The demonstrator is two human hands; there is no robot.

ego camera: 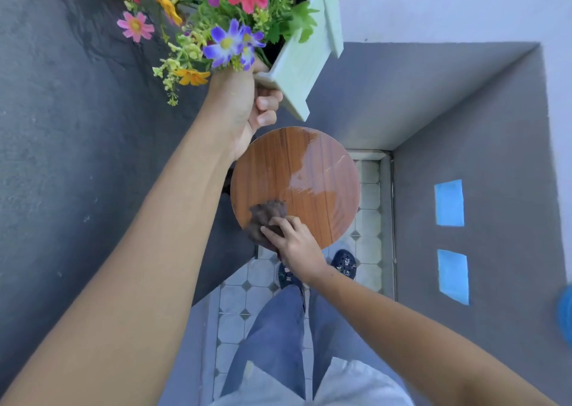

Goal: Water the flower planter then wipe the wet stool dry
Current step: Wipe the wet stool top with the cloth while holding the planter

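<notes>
Fingers (272, 229) of the right hand (297, 247) pinch a brown rag (266, 216) on the stool (297, 185); left hand (247, 108) grips the lifted planter (303, 65). Puddle (312, 170) at centre remains, so wiping looks just begun.

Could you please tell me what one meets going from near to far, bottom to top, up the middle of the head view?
Jeans → dark shoes → right hand gripping the brown cloth → wet patch on the round stool → left hand holding the planter → flowers.
</notes>
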